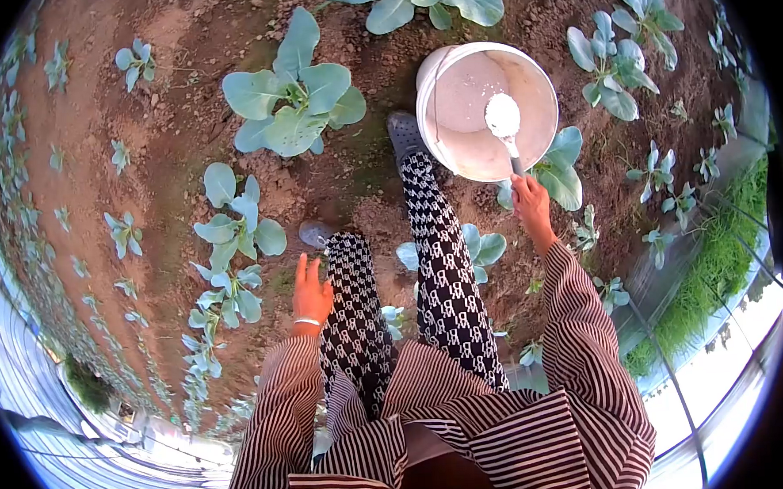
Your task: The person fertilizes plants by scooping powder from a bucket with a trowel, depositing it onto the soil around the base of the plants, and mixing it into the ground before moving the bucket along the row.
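My right hand [531, 206] is closed round the dark handle of a spoon [503, 116]. Heaped white granules fill the spoon's bowl, which is over the mouth of a white bucket [536, 77]. More pale granular material lies inside that bucket. My left hand [311, 293] hangs beside my left leg with nothing in it, its fingers stretched out and a light band at the wrist. A leafy blue-green plant [291, 99] grows ahead of it, and smaller leafy plants [235, 219] stand to its left.
Brown soil [181, 123] carries rows of similar plants on both sides. My clog [405, 136] is close to the bucket's left side. Another plant [561, 169] is partly hidden behind the bucket. Tall green growth [720, 263] lines the right edge.
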`<state>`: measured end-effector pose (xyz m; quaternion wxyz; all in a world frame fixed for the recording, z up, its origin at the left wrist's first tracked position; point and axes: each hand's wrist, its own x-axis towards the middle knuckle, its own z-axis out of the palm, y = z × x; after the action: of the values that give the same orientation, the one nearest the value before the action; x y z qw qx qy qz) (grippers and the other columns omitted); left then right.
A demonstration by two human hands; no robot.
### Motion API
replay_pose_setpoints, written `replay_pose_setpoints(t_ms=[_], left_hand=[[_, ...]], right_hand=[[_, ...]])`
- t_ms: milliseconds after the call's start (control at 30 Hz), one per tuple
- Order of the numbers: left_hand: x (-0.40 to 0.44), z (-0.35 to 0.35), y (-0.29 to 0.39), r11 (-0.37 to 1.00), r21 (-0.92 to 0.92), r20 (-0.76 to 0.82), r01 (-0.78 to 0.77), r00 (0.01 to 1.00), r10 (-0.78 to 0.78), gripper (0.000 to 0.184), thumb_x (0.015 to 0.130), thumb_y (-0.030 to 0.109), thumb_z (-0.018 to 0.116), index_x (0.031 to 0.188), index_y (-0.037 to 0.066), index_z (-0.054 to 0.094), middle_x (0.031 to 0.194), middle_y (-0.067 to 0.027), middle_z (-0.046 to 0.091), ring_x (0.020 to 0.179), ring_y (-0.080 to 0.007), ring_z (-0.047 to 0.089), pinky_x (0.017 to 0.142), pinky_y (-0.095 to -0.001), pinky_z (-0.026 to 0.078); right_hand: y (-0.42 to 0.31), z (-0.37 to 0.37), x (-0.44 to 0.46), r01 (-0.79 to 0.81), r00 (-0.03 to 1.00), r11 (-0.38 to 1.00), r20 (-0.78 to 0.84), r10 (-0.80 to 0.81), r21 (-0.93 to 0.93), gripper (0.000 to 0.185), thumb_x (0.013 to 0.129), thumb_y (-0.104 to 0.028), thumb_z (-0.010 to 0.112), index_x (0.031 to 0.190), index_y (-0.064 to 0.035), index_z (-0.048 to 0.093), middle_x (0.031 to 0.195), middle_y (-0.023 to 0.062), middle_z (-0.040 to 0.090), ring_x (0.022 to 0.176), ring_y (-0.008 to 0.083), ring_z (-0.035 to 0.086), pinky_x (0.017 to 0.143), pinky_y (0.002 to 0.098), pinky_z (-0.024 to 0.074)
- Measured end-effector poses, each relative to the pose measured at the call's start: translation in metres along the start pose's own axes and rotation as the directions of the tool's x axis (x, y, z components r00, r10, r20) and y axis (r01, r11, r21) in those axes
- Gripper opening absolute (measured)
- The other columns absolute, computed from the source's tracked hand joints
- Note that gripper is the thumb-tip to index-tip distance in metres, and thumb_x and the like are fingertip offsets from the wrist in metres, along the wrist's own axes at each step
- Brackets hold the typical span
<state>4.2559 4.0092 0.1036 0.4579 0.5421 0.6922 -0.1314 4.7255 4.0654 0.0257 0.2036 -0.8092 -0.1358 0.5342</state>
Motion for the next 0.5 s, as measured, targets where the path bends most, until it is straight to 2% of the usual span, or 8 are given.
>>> replay_pose_setpoints(t_ms=[100, 133, 233, 267, 400, 500], left_hand=[[-0.023, 0.012, -0.039, 0.995, 0.039, 0.010, 0.087, 0.996, -0.087, 0.054, 0.082, 0.014, 0.061, 0.133, 0.005, 0.044, 0.148, -0.0184, 0.026, 0.131, -0.0370, 0.036, 0.103, -0.0417, 0.038], [-0.029, 0.015, -0.048, 0.991, 0.011, 0.036, 0.130, 0.991, -0.131, 0.056, 0.081, 0.018, 0.063, 0.133, 0.005, 0.045, 0.148, -0.0183, 0.027, 0.133, -0.0365, 0.033, 0.106, -0.0422, 0.034], [-0.046, 0.029, -0.068, 0.978, 0.021, 0.072, 0.209, 0.975, -0.210, 0.058, 0.081, 0.021, 0.065, 0.134, 0.005, 0.045, 0.148, -0.0178, 0.028, 0.133, -0.0356, 0.033, 0.106, -0.0427, 0.033], [-0.048, 0.038, -0.074, 0.957, -0.041, 0.095, 0.287, 0.955, -0.282, 0.062, 0.081, 0.029, 0.066, 0.134, 0.006, 0.045, 0.148, -0.0174, 0.029, 0.133, -0.0359, 0.032, 0.107, -0.0437, 0.032], [-0.057, 0.072, -0.092, 0.953, -0.079, 0.094, 0.293, 0.954, -0.285, 0.072, 0.079, 0.042, 0.067, 0.136, 0.007, 0.044, 0.148, -0.0187, 0.028, 0.135, -0.0374, 0.029, 0.108, -0.0459, 0.029], [-0.058, 0.088, -0.097, 0.952, -0.051, 0.116, 0.301, 0.949, -0.294, 0.074, 0.079, 0.044, 0.068, 0.138, 0.008, 0.042, 0.148, -0.0213, 0.027, 0.136, -0.0384, 0.027, 0.109, -0.0458, 0.028]], right_hand=[[-0.013, 0.004, -0.025, 0.025, 0.999, 0.998, -0.033, -0.027, -0.054, 0.036, 0.090, -0.033, 0.060, 0.066, -0.0091, 0.050, 0.052, -0.0033, 0.044, 0.041, 0.0058, 0.039, 0.037, 0.0230, 0.0289], [-0.025, 0.009, -0.037, 0.009, 1.000, 1.000, -0.010, -0.009, 0.016, 0.034, 0.091, -0.033, 0.060, 0.068, -0.0095, 0.050, 0.052, -0.0041, 0.043, 0.040, 0.0054, 0.038, 0.037, 0.0230, 0.0285], [-0.049, 0.036, -0.064, 0.038, 0.999, 0.999, 0.016, -0.039, 0.034, 0.031, 0.091, -0.032, 0.060, 0.071, -0.0100, 0.051, 0.053, -0.0042, 0.043, 0.041, 0.0048, 0.037, 0.036, 0.0223, 0.0282], [-0.051, 0.046, -0.066, 0.047, 0.998, 0.996, 0.033, -0.049, 0.079, 0.030, 0.092, -0.031, 0.058, 0.072, -0.0100, 0.051, 0.054, -0.0043, 0.044, 0.041, 0.0039, 0.037, 0.036, 0.0212, 0.0273], [-0.083, 0.105, -0.074, -0.031, 0.993, 0.967, 0.118, 0.001, 0.253, 0.028, 0.093, -0.030, 0.059, 0.074, -0.0098, 0.052, 0.055, -0.0044, 0.044, 0.040, 0.0039, 0.036, 0.034, 0.0202, 0.0259], [-0.095, 0.157, -0.066, -0.071, 0.984, 0.943, 0.177, 0.013, 0.325, 0.028, 0.092, -0.029, 0.059, 0.074, -0.0094, 0.050, 0.055, -0.0032, 0.044, 0.039, 0.0050, 0.036, 0.033, 0.0210, 0.0247]])
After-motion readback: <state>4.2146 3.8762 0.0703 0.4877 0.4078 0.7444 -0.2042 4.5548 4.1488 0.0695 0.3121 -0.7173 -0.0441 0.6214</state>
